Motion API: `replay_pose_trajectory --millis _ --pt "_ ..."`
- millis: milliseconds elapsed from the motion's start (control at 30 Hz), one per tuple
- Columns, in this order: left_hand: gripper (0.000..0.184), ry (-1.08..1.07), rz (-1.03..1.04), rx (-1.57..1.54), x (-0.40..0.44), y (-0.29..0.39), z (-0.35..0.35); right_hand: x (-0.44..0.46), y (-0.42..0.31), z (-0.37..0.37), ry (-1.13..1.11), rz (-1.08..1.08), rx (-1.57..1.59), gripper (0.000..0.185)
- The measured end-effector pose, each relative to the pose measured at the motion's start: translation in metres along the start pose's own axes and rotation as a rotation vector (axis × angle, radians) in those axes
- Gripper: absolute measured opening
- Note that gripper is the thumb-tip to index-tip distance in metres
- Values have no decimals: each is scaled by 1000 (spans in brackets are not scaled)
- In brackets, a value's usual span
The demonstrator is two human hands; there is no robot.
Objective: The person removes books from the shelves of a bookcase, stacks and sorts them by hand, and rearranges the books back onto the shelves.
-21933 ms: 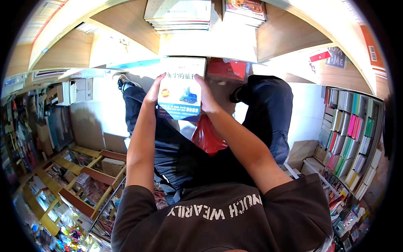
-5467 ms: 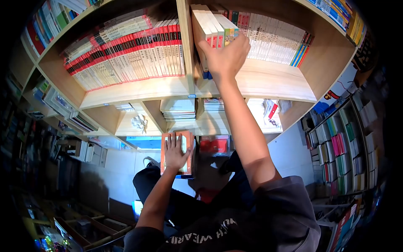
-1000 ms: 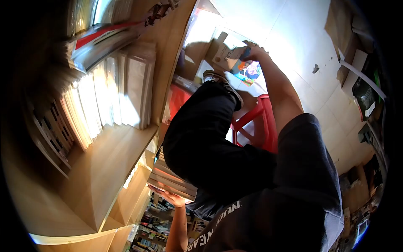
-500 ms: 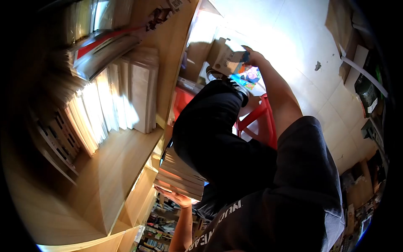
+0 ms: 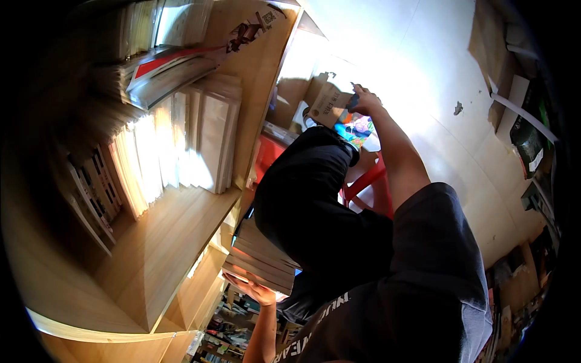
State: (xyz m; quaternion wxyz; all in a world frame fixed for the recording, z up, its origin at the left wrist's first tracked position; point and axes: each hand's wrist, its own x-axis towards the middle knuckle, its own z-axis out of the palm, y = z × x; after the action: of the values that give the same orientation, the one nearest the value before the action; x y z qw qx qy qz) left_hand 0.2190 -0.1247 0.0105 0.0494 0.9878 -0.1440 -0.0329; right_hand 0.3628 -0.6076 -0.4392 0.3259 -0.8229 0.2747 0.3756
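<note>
My left hand (image 5: 257,293) is pressed flat along the end of a stack of books (image 5: 261,257), beside my dark-trousered leg, with its fingers stretched along the lowest book. Further up, my right hand (image 5: 365,101) has its fingers closed on the edge of a brownish book (image 5: 330,104) with dark printed characters on its cover. Just below that book, a brightly coloured printed cover (image 5: 354,130) shows, partly hidden by my knee. Part of a red plastic stool (image 5: 372,184) appears beside my leg, under my right arm.
A wooden bookshelf (image 5: 163,248) fills the left side, holding a row of upright books (image 5: 209,136) and several tilted ones above. Pale floor tiles (image 5: 436,139) lie at the upper right. Goods and boxes (image 5: 526,136) line the right edge.
The view has shifted slightly, moving the shelf right in the picture. The brownish book in my right hand has turned, showing its printed characters more plainly. My left hand stays on the stack.
</note>
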Motion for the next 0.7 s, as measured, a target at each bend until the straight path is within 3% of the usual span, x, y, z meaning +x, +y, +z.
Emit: replay_pose_trajectory --millis 33,100,367,433,467,533,633,700 --pt "74 1 3 1 1 2 -1 2 -1 1 43 -9 34 109" --pt "77 -11 -194 -130 1 5 -4 -5 -13 -10 18 20 61 108" --pt "82 -27 -191 -88 0 -2 0 14 -39 -13 48 -84 17 106" --pt "81 -35 -32 -16 5 4 -3 1 -43 -24 29 -71 19 102" --pt "82 -39 -213 -109 -4 -4 -2 -11 -48 -33 4 54 4 100" --pt "83 -28 -219 -121 -3 -4 1 -14 -46 -29 60 210 -32 99" --pt "83 -12 -205 -105 -6 -6 -3 8 -6 -6 9 38 225 101" --pt "82 -20 -166 -69 -6 -6 0 4 1 -4 -63 83 139 103"
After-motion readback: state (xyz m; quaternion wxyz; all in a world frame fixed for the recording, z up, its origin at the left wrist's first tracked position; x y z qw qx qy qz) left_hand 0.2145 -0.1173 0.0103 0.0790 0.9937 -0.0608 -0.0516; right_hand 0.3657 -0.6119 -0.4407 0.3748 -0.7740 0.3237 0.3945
